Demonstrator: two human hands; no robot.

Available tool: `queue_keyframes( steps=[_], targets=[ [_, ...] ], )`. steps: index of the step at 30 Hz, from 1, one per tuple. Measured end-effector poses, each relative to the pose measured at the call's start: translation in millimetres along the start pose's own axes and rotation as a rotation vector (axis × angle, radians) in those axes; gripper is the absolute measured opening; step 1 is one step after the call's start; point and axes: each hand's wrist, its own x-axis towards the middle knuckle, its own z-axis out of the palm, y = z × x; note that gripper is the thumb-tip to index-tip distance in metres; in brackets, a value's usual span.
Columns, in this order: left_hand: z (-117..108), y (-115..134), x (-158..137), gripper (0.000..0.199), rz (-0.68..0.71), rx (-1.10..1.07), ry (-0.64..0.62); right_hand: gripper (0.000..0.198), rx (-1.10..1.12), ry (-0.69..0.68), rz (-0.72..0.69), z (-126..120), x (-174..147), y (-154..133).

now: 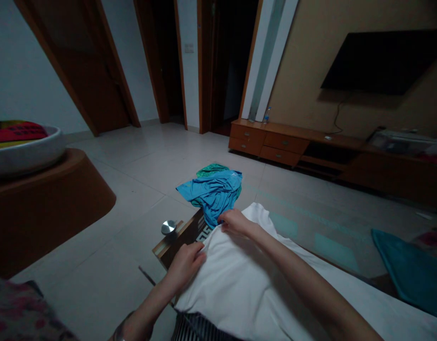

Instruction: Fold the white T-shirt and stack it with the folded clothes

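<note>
A white garment [246, 284] lies spread over a low glass-topped table [175, 244]. My left hand [184, 265] pinches its near left edge at the table's corner. My right hand [234, 221] grips the far edge of the same white cloth, close to a crumpled blue garment [213, 192] that hangs over the table's far end. A green cloth [211, 169] peeks out behind the blue one.
A small round metal object [168, 227] sits at the table's corner. A striped cloth [197, 329] lies under the white one. A teal cushion [410, 270] is at right, a wooden TV cabinet [275, 142] along the wall, a curved wooden unit [44, 203] at left.
</note>
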Motion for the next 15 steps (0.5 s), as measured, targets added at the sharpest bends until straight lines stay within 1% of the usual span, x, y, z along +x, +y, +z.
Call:
queue_keyframes(
  steps=[3,5,8,11,13,15],
  targets=[
    [-1,7,-4,0.016,0.082,0.115,-0.030,0.021,-0.016,-0.013,-0.039,-1,0,-1],
    [1,13,-12,0.016,0.125,0.192,0.000,0.017,-0.011,0.030,-0.067,1,-2,-1],
    [10,17,-27,0.019,0.166,0.277,0.070,0.013,0.036,0.102,-0.108,1,-8,0],
    [22,14,-39,0.022,0.144,0.259,0.112,0.013,0.150,0.196,-0.123,-2,-17,3],
    [27,10,-41,0.025,0.093,0.191,0.135,0.018,0.244,0.284,-0.112,-7,-21,7],
    [29,7,-41,0.029,0.046,0.123,0.153,0.023,0.313,0.336,-0.107,-10,-23,9]
  ],
)
